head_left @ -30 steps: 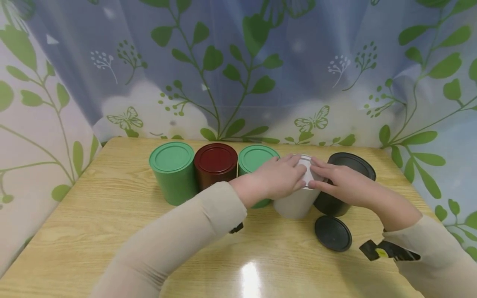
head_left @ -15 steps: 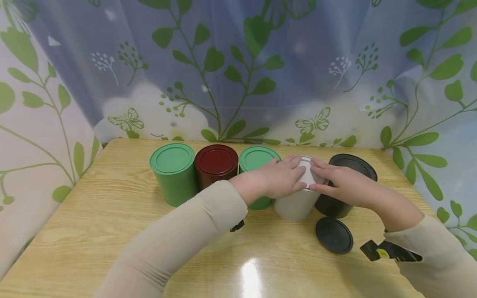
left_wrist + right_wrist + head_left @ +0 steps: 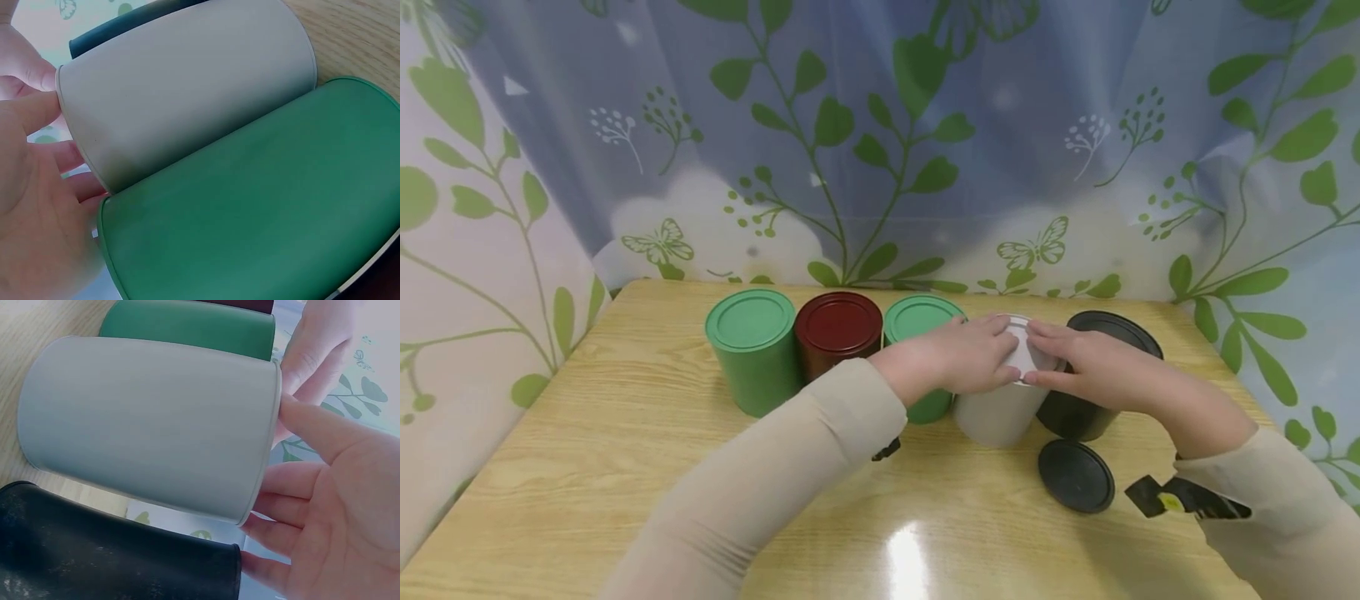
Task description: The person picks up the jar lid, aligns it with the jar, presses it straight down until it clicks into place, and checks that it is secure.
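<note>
A white canister (image 3: 996,417) stands upright in the row on the table, with a white top (image 3: 1022,354) showing between the two hands. My left hand (image 3: 973,354) rests on the left part of that top, its fingers fairly straight. From the right, my right hand (image 3: 1097,371) lies on the same top with extended fingers. In the wrist views, both thumbs touch the near rim of the white canister. A black canister (image 3: 1075,417) is just to the right, partly under the right hand; whether its top is covered I cannot tell. A round black lid (image 3: 1077,477) lies in front.
Left of the white canister stand a green canister (image 3: 925,317) partly behind the left arm, a dark red canister (image 3: 838,325) and another green canister (image 3: 756,375). All are on a wooden table (image 3: 587,467). A leaf-patterned curtain (image 3: 850,233) hangs behind.
The head view has shifted very slightly. Both hands stay on top of the white canister, with no visible change in their hold.
</note>
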The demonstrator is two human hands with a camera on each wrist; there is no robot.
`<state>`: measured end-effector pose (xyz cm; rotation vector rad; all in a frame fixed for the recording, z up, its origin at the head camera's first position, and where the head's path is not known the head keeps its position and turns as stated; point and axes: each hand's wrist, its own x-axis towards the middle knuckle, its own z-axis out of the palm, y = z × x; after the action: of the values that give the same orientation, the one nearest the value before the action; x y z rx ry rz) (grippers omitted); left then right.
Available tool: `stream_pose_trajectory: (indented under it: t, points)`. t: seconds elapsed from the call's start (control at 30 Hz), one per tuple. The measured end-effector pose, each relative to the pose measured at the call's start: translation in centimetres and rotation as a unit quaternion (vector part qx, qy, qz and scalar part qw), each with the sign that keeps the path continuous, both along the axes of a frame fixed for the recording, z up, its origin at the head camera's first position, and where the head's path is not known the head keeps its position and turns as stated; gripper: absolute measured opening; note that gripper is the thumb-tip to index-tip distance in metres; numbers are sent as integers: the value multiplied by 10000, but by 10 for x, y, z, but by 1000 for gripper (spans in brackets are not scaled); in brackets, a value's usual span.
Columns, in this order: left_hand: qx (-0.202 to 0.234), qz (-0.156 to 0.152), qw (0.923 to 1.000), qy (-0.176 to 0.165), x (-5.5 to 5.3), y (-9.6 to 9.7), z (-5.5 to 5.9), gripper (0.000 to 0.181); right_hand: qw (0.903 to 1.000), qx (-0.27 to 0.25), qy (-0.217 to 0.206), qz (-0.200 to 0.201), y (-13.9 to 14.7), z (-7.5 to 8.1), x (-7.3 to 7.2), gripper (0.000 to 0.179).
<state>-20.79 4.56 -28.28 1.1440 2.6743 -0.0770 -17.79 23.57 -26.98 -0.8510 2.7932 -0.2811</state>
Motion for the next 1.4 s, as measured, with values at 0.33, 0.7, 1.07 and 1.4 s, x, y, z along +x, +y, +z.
stream_pose_trajectory:
  t: [0.33, 0.7, 1.07, 1.4]
  points:
    - [22, 137, 9999, -75, 0, 1, -1, 53, 9999, 120, 65, 95, -2, 1, -2, 70]
    - [42, 224, 9995, -226, 1, 2, -1, 55, 9998, 113, -103, 109, -1, 2, -4, 70]
    - [106, 496, 9976, -477, 4, 6, 4, 51, 9998, -114, 75, 136, -2, -2, -3, 66]
    - [-75, 570, 9982, 180, 14, 8, -6, 56, 9997, -61, 243, 53, -1, -1, -6, 66]
